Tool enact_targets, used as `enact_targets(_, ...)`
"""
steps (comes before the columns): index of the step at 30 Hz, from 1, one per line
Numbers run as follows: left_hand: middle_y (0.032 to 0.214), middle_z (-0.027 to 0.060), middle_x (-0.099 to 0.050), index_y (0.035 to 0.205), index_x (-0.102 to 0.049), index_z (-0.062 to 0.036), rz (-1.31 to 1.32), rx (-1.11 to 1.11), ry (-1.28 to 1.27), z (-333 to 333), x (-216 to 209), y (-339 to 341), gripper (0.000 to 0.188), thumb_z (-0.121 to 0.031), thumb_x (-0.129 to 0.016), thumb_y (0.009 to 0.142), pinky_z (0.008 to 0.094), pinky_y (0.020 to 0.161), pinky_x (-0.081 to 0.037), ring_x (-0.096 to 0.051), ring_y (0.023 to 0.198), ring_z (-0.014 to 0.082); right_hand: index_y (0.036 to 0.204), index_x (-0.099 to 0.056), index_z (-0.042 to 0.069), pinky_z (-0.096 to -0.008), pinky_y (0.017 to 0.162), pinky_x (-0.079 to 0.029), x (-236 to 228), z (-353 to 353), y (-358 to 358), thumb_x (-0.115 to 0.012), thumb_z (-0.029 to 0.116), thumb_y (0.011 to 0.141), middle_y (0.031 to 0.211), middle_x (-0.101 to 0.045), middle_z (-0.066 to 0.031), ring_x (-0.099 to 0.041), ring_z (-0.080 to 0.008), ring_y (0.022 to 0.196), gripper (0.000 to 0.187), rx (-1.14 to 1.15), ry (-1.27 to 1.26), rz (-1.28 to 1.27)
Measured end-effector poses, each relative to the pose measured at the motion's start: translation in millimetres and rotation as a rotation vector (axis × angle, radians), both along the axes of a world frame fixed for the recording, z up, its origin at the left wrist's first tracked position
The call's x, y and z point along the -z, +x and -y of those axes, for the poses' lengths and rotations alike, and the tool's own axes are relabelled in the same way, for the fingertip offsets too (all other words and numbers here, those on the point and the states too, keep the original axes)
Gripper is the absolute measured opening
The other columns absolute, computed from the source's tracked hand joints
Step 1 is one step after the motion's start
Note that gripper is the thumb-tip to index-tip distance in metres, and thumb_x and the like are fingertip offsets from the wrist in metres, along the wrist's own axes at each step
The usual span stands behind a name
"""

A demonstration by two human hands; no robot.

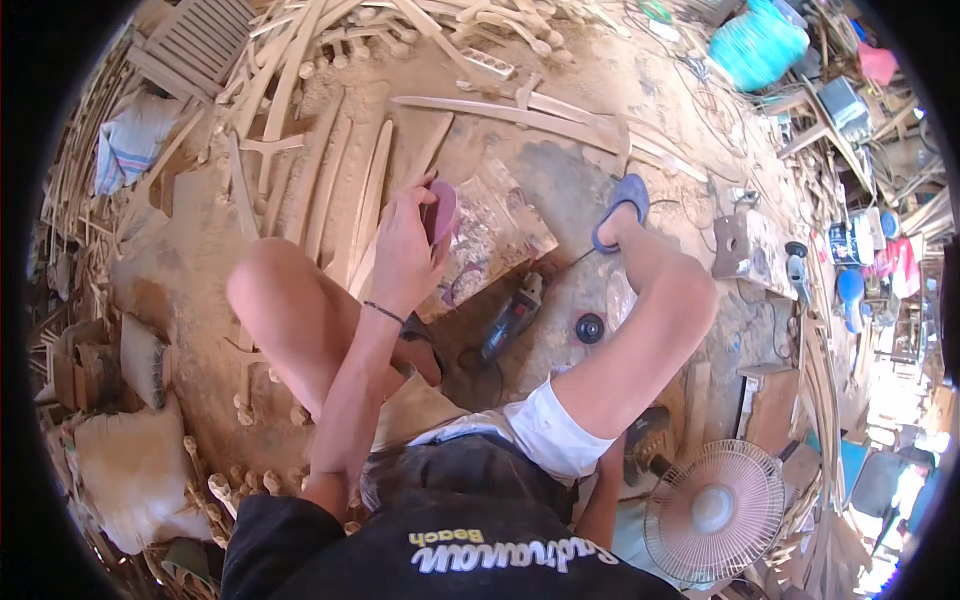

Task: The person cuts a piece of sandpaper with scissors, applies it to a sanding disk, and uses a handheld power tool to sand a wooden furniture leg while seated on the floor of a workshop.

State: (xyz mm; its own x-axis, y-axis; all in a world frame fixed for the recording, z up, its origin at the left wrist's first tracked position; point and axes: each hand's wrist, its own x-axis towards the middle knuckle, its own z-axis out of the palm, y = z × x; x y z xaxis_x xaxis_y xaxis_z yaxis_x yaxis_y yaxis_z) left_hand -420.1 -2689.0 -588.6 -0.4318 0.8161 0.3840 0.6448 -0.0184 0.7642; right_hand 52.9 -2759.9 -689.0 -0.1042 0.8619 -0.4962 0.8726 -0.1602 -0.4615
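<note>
My left hand [405, 235] is raised in front of my left knee, fingers closed round the edge of a thin purple-pink disc [443, 212]. The disc is seen at a slant. Below it, a worn flat sheet [495, 235] with flaking patches lies on the floor. An angle grinder [514, 316] rests between my legs, its head near the sheet's edge. To its right sits a small round black pad [590, 328]. My right forearm [602, 500] passes behind my right thigh, which hides the hand.
Carved wooden swords [520, 115] and long wooden strips [330, 190] lie ahead and to the left. A round fan [712, 508] stands close on my right. Cables [705, 100] trail across the floor at the far right. A stuffed sack [140, 470] sits at the left.
</note>
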Motion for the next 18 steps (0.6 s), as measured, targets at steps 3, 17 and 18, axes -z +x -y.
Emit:
enact_targets(3,0.144,0.0160,-0.052,0.134,-0.051,-0.0064,-0.308,-0.224,-0.150,3,55,17,0.075,0.001,-0.082,0.066,0.0535,0.115,-0.035,-0.045,0.138,0.0406,0.125,-0.070,-0.001,-0.0450,0.077,-0.057,-66,-35,-5,-0.067,0.020,0.100,0.107,-0.079,-0.0189,-0.077,-0.0324,0.086,0.033,0.182,0.350,0.195)
enact_targets(17,0.144,0.0163,-0.057,0.134,-0.062,-0.0100,-0.346,0.027,-0.160,-31,181,-23,0.042,-0.010,-0.065,0.092,0.0526,0.108,-0.044,-0.055,0.129,0.0423,0.099,-0.071,0.001,-0.0325,0.065,-0.055,-124,-98,-185,-0.073,0.012,0.098,0.082,-0.074,-0.0108,-0.069,-0.0163,0.069,0.012,-0.090,0.458,-0.451)
enact_targets(18,0.141,0.0187,-0.059,0.133,-0.063,-0.0090,-0.267,0.133,-0.197,-26,180,-1,0.034,-0.020,-0.063,0.102,0.0508,0.112,-0.043,-0.054,0.131,0.0426,0.098,-0.071,0.000,-0.0327,0.065,-0.055,-118,-98,-182,-0.073,0.012,0.098,0.081,-0.073,-0.0106,-0.070,-0.0164,0.069,0.012,-0.057,0.404,-0.462)
